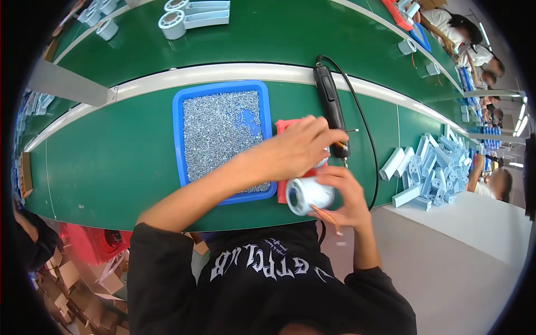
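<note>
My right hand [347, 196] is wrapped round a light-blue cylindrical plastic housing [312, 195], its round open end facing left. Thin orange wires [328, 216] hang from the housing by my thumb. My left hand [304, 146] reaches across above a red fixture [282, 192], fingers bent together near a black electric screwdriver [330, 103]. A short orange piece shows at its fingertips, but what it grips is not clear. Under that hand, part of another light-blue piece [322, 162] shows. Left of the fixture, a blue tray [177, 139] holds a heap of small silver screws [218, 134].
A pile of light-blue plastic parts [435, 170] lies on the white surface [463, 223] at right. The screwdriver's black cable [365, 120] curves down beside it. Beyond a pale rail [223, 72], light-blue housings with handles [184, 22] rest on the green belt. Co-workers sit at far right.
</note>
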{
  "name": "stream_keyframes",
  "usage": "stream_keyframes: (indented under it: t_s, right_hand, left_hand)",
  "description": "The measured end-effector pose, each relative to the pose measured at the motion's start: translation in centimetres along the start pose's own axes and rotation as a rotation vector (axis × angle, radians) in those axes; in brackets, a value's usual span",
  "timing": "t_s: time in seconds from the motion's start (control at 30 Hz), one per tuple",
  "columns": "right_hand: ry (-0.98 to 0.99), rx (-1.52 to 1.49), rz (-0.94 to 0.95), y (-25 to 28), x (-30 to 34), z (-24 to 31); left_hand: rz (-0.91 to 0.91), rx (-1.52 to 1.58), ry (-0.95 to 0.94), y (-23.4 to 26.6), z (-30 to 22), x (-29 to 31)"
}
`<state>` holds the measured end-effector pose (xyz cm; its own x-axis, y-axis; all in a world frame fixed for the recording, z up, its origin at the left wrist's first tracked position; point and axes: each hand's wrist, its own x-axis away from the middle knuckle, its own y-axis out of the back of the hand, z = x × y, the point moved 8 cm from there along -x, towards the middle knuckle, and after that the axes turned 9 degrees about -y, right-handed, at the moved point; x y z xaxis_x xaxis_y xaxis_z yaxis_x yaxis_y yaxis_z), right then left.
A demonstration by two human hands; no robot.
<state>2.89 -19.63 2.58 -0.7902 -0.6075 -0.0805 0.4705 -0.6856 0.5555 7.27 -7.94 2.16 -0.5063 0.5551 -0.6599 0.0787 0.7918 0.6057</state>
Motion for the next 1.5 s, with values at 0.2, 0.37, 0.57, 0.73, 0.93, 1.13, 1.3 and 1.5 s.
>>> stream_keyframes:
  t_s: [0.2, 0.37, 0.57, 0.73, 0.93, 1.13, 1.3, 1.5]
  right_hand:
    - [-0.020, 0.242, -0.024, -0.5, -1.3, 0.7]
    - [-0.221, 0.271, 0.051, -0.6, -1.7, -0.1]
    - [-0.336, 0.278, 0.120, -1.4, -0.7, -0.5]
    - [-0.024, 0.443, -0.039, 2.4, -0.4, 1.0]
    - [-0.926, 0.778, -0.448, 14.0, 6.7, -9.4]
    - [-0.950, 0.857, -0.439, 12.9, 7.1, -12.7]
    - [-0.871, 0.520, -0.483, 14.3, 5.3, -14.0]
    - [-0.013, -1.280, -0.682, 14.3, -2.6, -8.4]
  left_hand:
    - [0.119, 0.113, 0.118, 2.6, 1.3, 0.3]
    - [0.046, 0.177, 0.393, 3.8, 3.2, 0.6]
    - [0.423, -0.015, 0.312, 3.6, 2.3, 0.6]
    - [0.376, -0.118, 0.328, 3.5, 2.5, 0.1]
    - [0.233, -0.139, 0.263, 3.8, 1.8, -0.3]
    - [0.081, 0.035, 0.286, 4.3, 1.5, -0.6]
    - [0.006, 0.457, 0.633, 4.6, 4.0, 0.4]
    - [-0.144, 0.832, 0.772, 3.5, 5.2, 1.7]
